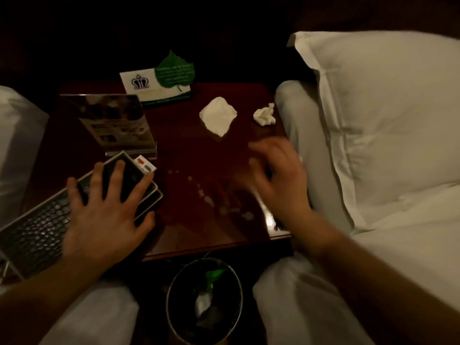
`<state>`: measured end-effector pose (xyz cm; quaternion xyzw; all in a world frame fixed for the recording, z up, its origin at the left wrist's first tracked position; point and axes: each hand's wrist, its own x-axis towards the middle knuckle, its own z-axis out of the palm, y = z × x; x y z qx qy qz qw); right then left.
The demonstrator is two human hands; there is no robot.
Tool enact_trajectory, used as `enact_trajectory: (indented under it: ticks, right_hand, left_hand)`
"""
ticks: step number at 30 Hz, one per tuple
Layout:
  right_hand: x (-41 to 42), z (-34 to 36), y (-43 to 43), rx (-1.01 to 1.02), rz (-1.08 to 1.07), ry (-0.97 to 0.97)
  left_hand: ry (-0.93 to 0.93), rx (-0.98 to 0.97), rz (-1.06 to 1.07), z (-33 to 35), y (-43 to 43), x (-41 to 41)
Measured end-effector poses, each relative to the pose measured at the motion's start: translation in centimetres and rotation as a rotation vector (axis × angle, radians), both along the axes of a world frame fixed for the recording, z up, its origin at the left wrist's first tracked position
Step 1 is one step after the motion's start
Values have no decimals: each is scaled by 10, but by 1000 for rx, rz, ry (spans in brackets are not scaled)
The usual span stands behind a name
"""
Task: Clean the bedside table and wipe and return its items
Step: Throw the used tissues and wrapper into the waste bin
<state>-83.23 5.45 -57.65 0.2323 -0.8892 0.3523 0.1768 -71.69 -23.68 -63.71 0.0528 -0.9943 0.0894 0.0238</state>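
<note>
Leftmost, your left hand lies flat with fingers spread straight, pressing on the keyboard and on the stacked dark slabs at its far end; it curls round nothing; behind them stands the acrylic sign stand, and further back the white card with the green leaf card leaning against it. The bedside table shows bare dark wood in the middle, with pale wet spots scattered toward the near edge; the folded tissue lies toward the back and the crumpled tissue just right of it, the two apart. Your right hand hovers blurred over the table's right edge, fingers loosely spread and, as far as the blur allows, empty. By my reading you are at the wiping step, with the items not yet lifted off; next, reach forward for the folded tissue and pinch it; the crumpled one likely belongs in the waste bin below; the pillow crowds the right side, so keep your wrist low.
</note>
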Motion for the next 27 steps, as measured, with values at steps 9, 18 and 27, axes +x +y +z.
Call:
enact_trajectory:
  ticks: [9,18,27]
  right_hand:
    - [-146,-34,-24,515,-211,-319]
    - [-158,-40,-6,491,-275,-300]
    - [-64,10,-11,153,-132,-159]
  left_hand:
    - [0,-18,-7,-1,-2,0]
    - [-21,-49,4,-1,0,0]
    - [-42,-40,17,0,0,1]
